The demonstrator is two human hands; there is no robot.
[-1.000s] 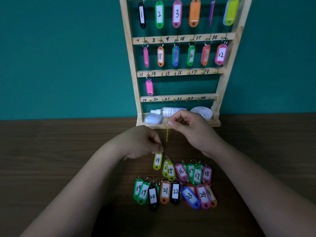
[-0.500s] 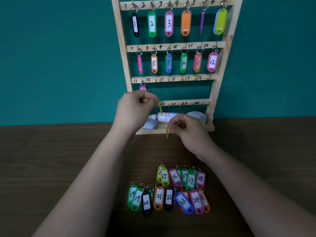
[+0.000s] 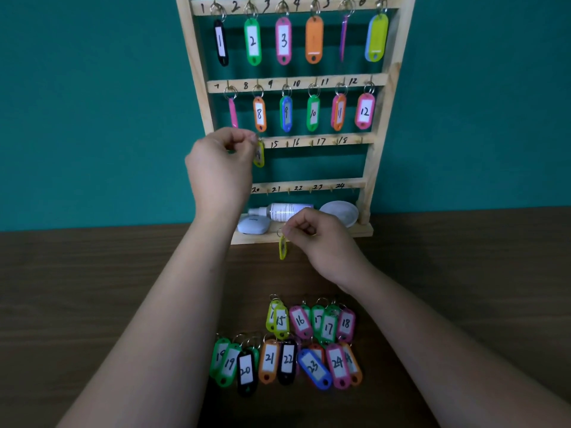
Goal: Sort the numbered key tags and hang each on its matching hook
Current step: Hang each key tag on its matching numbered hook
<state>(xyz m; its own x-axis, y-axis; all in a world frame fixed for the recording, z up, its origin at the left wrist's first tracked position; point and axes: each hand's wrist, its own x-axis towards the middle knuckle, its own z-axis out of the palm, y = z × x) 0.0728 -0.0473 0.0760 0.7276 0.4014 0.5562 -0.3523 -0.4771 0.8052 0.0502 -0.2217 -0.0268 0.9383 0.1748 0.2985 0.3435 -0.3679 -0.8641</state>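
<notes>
Left hand (image 3: 219,168) raised tag (image 3: 259,154); wood table (image 3: 92,304), teal wall (image 3: 92,88).

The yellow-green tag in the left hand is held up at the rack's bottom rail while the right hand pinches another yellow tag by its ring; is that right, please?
Not quite. The head view shows the left hand holding the yellow-green tag at the third rail, marked 15 to 18, one rail higher. The right hand does pinch another yellow tag by its ring.

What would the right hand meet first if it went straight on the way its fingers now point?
Probably the white oval case on the rack's bottom shelf, left of the right hand; depth is unclear, so it might pass in front.
</notes>
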